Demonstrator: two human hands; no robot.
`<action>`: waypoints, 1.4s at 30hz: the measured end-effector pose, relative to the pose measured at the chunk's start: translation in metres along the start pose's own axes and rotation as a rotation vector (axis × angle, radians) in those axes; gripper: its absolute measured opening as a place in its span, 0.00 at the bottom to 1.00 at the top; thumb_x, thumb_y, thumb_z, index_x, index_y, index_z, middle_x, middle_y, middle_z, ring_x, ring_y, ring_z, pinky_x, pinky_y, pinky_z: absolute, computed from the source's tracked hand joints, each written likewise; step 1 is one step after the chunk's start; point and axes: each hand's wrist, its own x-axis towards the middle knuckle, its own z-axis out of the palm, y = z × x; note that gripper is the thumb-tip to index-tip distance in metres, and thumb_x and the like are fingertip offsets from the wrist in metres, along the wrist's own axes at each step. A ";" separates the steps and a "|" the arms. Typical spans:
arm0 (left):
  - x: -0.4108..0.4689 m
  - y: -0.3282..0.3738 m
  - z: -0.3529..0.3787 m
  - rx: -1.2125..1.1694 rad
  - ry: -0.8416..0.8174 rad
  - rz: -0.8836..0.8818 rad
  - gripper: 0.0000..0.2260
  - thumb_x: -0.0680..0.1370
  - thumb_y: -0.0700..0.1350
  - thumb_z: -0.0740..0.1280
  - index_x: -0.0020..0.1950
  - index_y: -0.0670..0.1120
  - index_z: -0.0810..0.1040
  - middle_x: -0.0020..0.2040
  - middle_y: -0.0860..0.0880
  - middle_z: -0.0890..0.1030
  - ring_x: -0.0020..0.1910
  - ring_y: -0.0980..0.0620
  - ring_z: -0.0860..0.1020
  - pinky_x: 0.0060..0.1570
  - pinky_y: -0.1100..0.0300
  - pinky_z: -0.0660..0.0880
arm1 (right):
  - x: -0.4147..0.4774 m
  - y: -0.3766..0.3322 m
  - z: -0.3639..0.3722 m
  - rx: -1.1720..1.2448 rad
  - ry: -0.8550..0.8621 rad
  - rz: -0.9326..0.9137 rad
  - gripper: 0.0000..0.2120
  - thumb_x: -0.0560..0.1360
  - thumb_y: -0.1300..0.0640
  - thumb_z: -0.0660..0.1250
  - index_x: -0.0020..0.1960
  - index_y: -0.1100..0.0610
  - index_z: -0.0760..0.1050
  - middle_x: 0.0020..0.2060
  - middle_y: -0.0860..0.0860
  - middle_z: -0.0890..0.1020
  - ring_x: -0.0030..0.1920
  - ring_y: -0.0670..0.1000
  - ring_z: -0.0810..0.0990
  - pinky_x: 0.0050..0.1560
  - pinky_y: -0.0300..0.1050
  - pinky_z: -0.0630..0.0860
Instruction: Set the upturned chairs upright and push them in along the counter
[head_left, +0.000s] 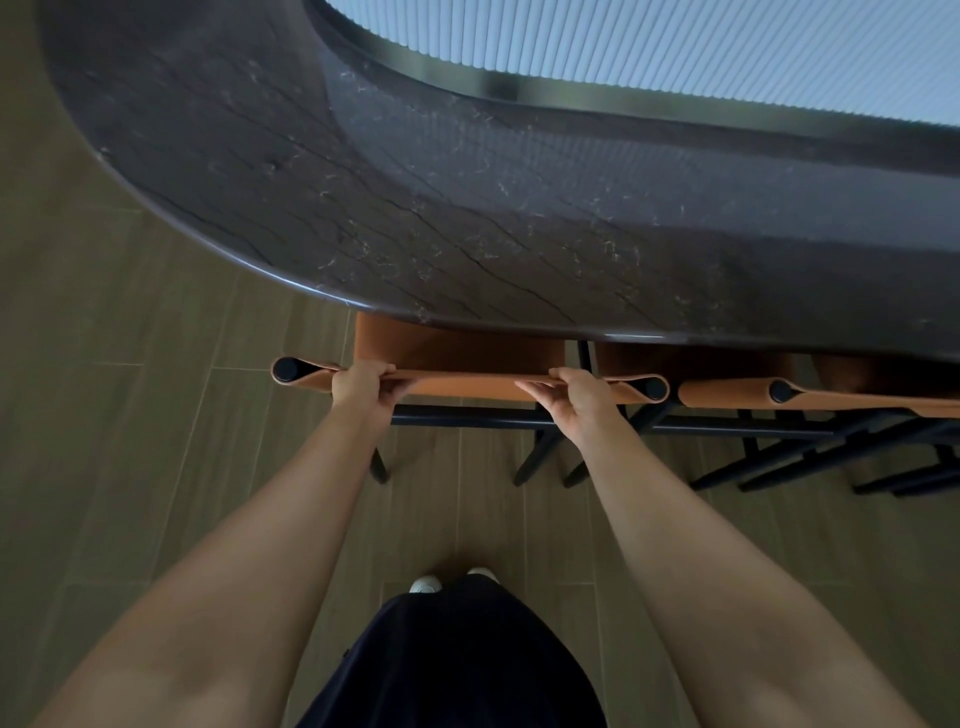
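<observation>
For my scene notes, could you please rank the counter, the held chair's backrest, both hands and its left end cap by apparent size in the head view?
1. the counter
2. the backrest
3. the left hand and the right hand: they look alike, so unranked
4. the end cap, smallest

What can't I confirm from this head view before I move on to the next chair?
- Seat front and front legs of the held chair, gripped by the left hand and right hand: hidden under the counter.
- Most of the neighbouring chair: cut off by the right edge.
- Whether any chairs are upturned elsewhere: outside the frame.
</observation>
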 end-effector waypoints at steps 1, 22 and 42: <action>-0.001 0.000 0.001 -0.005 -0.005 0.001 0.08 0.78 0.28 0.59 0.52 0.39 0.71 0.58 0.37 0.76 0.47 0.42 0.80 0.48 0.46 0.81 | -0.002 0.000 0.000 0.000 -0.001 0.004 0.16 0.78 0.74 0.59 0.64 0.66 0.69 0.58 0.67 0.73 0.51 0.66 0.78 0.44 0.64 0.81; -0.087 -0.005 -0.033 -0.045 -0.167 0.172 0.18 0.79 0.36 0.62 0.70 0.39 0.69 0.68 0.41 0.72 0.62 0.43 0.75 0.54 0.49 0.78 | -0.078 0.011 -0.026 -0.172 -0.143 -0.098 0.14 0.82 0.60 0.59 0.67 0.61 0.70 0.62 0.57 0.78 0.57 0.56 0.80 0.54 0.50 0.78; -0.230 -0.046 -0.139 0.079 -0.210 0.717 0.09 0.79 0.39 0.63 0.54 0.49 0.80 0.56 0.47 0.83 0.57 0.46 0.81 0.59 0.51 0.74 | -0.195 0.053 -0.066 -0.631 -0.654 -0.482 0.12 0.79 0.52 0.64 0.60 0.51 0.79 0.56 0.49 0.84 0.56 0.49 0.82 0.56 0.47 0.78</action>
